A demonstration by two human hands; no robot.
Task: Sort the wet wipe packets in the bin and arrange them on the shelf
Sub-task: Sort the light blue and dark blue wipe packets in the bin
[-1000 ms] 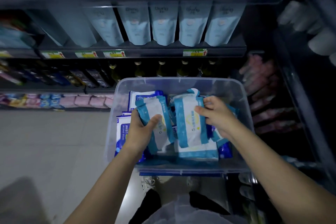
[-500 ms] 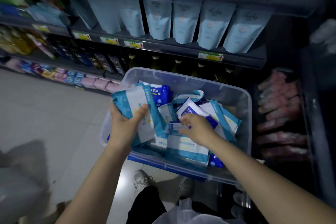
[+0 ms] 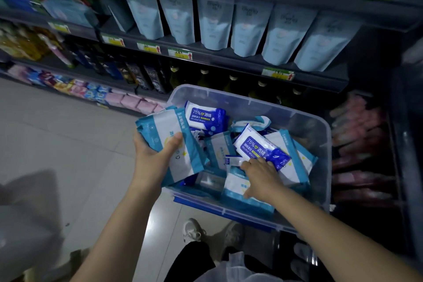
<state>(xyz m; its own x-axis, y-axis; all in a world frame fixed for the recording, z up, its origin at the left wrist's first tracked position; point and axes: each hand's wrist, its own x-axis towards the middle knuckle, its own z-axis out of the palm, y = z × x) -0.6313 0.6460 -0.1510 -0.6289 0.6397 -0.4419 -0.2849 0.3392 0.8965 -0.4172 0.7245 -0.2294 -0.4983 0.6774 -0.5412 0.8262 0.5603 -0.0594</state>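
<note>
**Item:** wet wipe packets, two kinds, mixed in one clear bin (image 3: 256,101) on the floor before the shelf (image 3: 229,65).

**Location:** The bin lies ahead of the person and slightly right. Its packets are heaped loosely at all angles.

**Key relation:** A dark blue alcohol packet (image 3: 263,147) lies on top of the heap, right of centre. Its long axis runs from far left to near right, and the far-left end is propped higher. It sits just beyond the right hand (image 3: 262,175), so that hand is much the nearer. The approach is forward and slightly left, onto the packet's near long edge.

**Hands:**
- The right hand is palm down with fingers extended and thumb spread off to the near side. The tips touch the packet's near edge, and no closed grip is visible.
- The left hand (image 3: 155,159) is at the bin's left rim, fingers and thumb curled round a stack of teal-and-white packets (image 3: 169,135) lifted above the rim.

**Appearance:**
- The dark blue packets are glossy soft film, white at one end, and printed "75%" and "Alcohol Wipes".
- A second blue packet (image 3: 204,115) lies at the bin's far left.
- More teal-edged packets (image 3: 296,160) lie underneath, flat and pillow-like.

**Judgement:** Sorting is partly done, and nothing from this bin can be seen on the shelf.
</note>
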